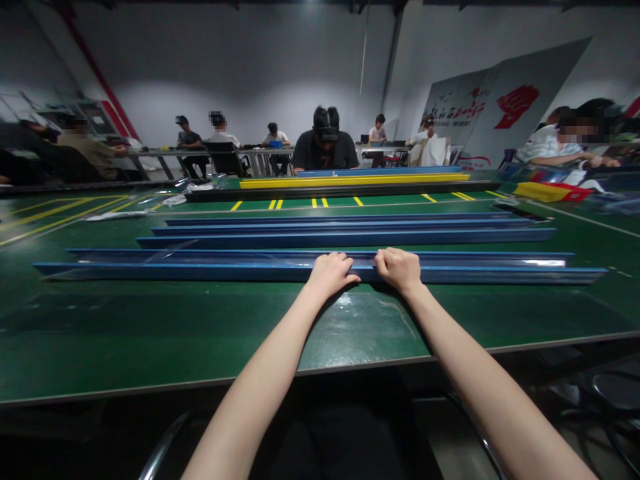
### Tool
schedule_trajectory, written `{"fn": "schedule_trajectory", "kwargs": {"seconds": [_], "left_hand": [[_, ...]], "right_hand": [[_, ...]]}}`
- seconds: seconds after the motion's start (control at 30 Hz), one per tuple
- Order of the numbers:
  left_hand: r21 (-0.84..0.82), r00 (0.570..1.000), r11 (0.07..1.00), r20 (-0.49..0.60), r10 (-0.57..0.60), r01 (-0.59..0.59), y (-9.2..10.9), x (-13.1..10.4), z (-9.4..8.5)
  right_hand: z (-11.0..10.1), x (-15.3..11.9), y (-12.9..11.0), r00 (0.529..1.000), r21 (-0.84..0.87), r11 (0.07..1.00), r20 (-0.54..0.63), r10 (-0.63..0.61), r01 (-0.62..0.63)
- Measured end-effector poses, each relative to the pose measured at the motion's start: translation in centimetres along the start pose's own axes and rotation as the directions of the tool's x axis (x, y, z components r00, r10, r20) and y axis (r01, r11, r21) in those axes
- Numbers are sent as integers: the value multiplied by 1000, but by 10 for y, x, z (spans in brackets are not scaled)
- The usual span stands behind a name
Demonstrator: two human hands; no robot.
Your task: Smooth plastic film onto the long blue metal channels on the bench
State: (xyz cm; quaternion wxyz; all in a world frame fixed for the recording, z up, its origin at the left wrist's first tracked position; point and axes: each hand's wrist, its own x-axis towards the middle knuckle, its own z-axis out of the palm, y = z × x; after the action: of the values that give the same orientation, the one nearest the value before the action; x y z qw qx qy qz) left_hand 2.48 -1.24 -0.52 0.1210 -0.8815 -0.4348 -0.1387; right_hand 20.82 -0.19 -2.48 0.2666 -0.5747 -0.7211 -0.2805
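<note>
A long blue channel strip (200,271) with raised front and back walls lies across the green table nearest me. Clear, glossy material (537,263) shows inside it at the right end. Near its middle, my left hand (331,270) grips the front wall, fingers bent over the top and thumb along the front. Just to the right, my right hand (399,268) is closed in a fist over the same strip, its fingertips hidden. A narrow gap separates the hands. More blue strips (350,237) lie parallel just behind.
Farther back on the green table (200,333) lie a yellow strip (355,181) and a black strip (340,193). A yellow and red tray (550,192) stands at right. A person (326,143) sits opposite, head bowed; others work at tables behind. The table's front edge runs below my forearms.
</note>
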Motion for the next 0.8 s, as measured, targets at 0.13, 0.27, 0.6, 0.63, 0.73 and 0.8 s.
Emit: {"fn": "schedule_trajectory", "kwargs": {"seconds": [0.13, 0.27, 0.6, 0.63, 0.73, 0.8], "left_hand": [[-5, 1000, 1000, -8, -3, 2, 0, 0, 1], [-17, 1000, 1000, -15, -1, 1, 0, 0, -1], [-17, 999, 1000, -24, 21, -22, -1, 0, -1], [-15, 999, 1000, -27, 23, -24, -1, 0, -1], [-14, 999, 1000, -31, 26, -27, 0, 1, 0], [-17, 999, 1000, -33, 25, -26, 0, 0, 0]], "right_hand": [[1, 1, 1, 999, 11, 1000, -24, 21, -21], [1, 1, 5, 998, 11, 999, -49, 49, -49], [1, -5, 31, 978, -61, 979, -90, 190, -195], [0, -5, 31, 978, -64, 978, -89, 191, -197], [-1, -6, 31, 981, -70, 980, -64, 183, -187], [-3, -6, 30, 988, -65, 986, -28, 155, -156]]}}
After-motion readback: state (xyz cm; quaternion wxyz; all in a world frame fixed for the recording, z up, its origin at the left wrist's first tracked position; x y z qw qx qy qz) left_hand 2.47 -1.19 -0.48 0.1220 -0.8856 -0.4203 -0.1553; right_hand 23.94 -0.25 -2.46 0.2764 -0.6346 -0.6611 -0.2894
